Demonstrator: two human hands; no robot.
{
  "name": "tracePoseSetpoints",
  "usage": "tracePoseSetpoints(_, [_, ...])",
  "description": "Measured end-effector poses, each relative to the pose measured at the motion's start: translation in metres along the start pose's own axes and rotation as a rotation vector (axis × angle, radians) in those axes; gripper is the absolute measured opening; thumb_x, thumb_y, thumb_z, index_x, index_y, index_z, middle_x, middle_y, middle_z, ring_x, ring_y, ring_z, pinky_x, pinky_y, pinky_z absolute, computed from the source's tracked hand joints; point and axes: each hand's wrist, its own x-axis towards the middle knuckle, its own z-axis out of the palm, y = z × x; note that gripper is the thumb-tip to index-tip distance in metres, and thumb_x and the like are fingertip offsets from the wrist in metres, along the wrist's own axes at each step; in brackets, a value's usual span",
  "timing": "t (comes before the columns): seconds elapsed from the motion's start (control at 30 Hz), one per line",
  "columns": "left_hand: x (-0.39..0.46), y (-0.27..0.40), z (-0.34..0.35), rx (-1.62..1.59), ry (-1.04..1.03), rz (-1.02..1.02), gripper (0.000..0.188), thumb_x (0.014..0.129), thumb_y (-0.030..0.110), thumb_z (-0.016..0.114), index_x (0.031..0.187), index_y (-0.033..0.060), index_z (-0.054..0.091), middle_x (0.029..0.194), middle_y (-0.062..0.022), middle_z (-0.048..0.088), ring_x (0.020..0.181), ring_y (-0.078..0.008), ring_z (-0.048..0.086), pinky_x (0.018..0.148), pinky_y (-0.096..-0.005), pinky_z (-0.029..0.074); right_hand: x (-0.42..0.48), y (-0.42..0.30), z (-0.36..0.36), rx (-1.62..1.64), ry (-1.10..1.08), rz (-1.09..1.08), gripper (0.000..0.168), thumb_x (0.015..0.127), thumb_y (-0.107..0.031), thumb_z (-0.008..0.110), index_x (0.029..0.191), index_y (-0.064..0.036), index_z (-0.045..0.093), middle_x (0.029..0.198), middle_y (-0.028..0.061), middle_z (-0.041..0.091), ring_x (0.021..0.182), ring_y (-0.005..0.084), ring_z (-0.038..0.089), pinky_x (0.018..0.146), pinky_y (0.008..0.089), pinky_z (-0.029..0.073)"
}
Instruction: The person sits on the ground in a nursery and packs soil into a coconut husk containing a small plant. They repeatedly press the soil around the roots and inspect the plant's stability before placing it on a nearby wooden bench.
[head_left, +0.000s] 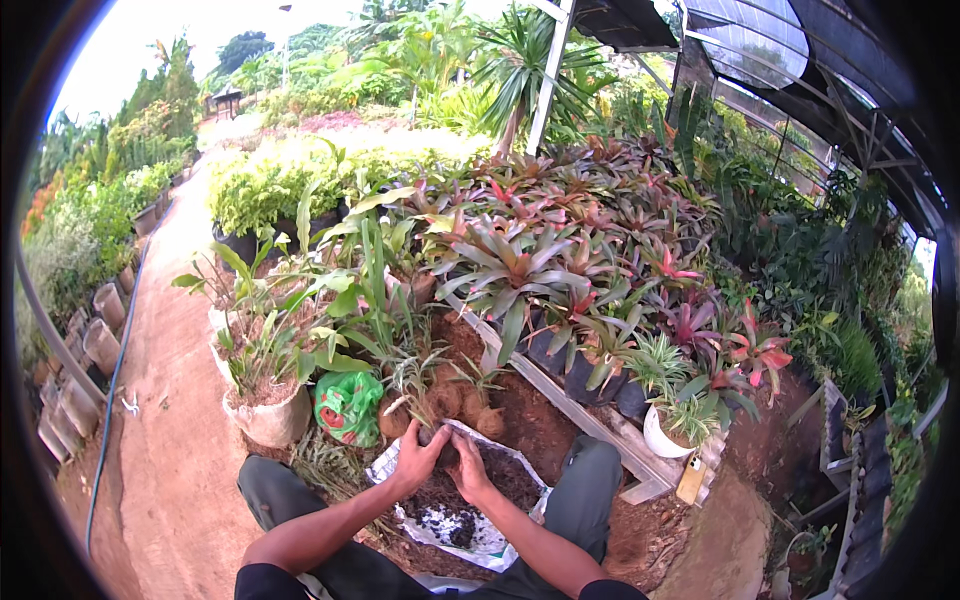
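Note:
My left hand (420, 454) and my right hand (469, 466) are cupped together around a dark brown root ball (448, 454), mostly hidden by the fingers. A small plant with narrow, spiky leaves (417, 381) rises just beyond my fingertips. Whether it grows from this ball, I cannot tell. Beneath my hands a white plastic sack (499, 541) lies spread out, bearing dark, fibrous potting soil (506, 480). Past the sack, brown fibre-wrapped root balls (489, 421) sit on the ground, one with a leafy top (478, 381).
A green plastic bag (349, 409) and a pale planter bag (270, 416) stand to the left. On the right are a metal frame edge (574, 420), potted bromeliads (517, 274), a white pot (664, 433) and a phone (691, 480). A blue hose (120, 360) runs along the dirt path (176, 360).

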Motion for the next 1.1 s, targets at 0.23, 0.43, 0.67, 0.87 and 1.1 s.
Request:
tracePoseSetpoints(0.23, [0.001,-0.006,-0.003,-0.089,0.000,0.025,0.046,0.090,0.028,0.069,0.121,0.0000,0.051,0.101,-0.0096,0.064,0.089,-0.0142,0.059,0.079,-0.0301,0.050,-0.007,-0.010,0.014,-0.024,0.024,0.021,0.030,0.099,-0.028,0.051,0.127,-0.016,0.051,0.120,-0.0006,0.057,0.111,0.0118,0.055,0.091,0.0323,0.046])
tracePoseSetpoints(0.43, [-0.007,0.011,0.002,0.001,0.206,-0.169,0.060,0.085,0.042,0.071,0.122,0.0012,0.048,0.104,-0.0101,0.062,0.094,-0.0171,0.058,0.080,-0.0327,0.050,-0.006,-0.005,0.018,-0.182,0.056,-0.130,0.039,0.099,-0.024,0.052,0.133,-0.007,0.046,0.129,0.0051,0.053,0.119,0.0135,0.050,0.100,0.0316,0.040])
tracePoseSetpoints(0.67, [0.025,-0.003,-0.025,-0.501,0.181,-0.573,0.068,0.082,0.057,0.066,0.125,0.0053,0.052,0.114,-0.0128,0.060,0.100,-0.0274,0.060,0.089,-0.0478,0.049,-0.013,-0.020,0.028,-0.670,-0.088,-0.352,0.051,0.095,-0.010,0.059,0.140,0.002,0.040,0.141,0.0126,0.044,0.130,0.0193,0.043,0.108,0.0315,0.032])
tracePoseSetpoints(0.87, [0.036,-0.009,-0.030,-0.529,0.075,-0.498,0.053,0.088,0.047,0.063,0.117,0.0034,0.058,0.102,-0.0100,0.065,0.089,-0.0222,0.063,0.084,-0.0398,0.051,-0.005,-0.025,0.028,-0.506,0.064,-0.383,0.032,0.100,-0.016,0.052,0.125,0.003,0.053,0.120,0.0117,0.061,0.113,0.0166,0.056,0.103,0.0301,0.039])
tracePoseSetpoints(1.1, [0.023,0.014,-0.003,-0.247,-0.102,-0.442,0.049,0.091,0.048,0.061,0.112,0.0042,0.060,0.105,-0.0081,0.064,0.092,-0.0172,0.061,0.082,-0.0339,0.051,-0.011,-0.029,0.032,-0.696,0.107,-0.462,0.037,0.098,-0.026,0.050,0.123,0.000,0.056,0.126,0.0151,0.057,0.120,0.0254,0.051,0.105,0.0367,0.036])
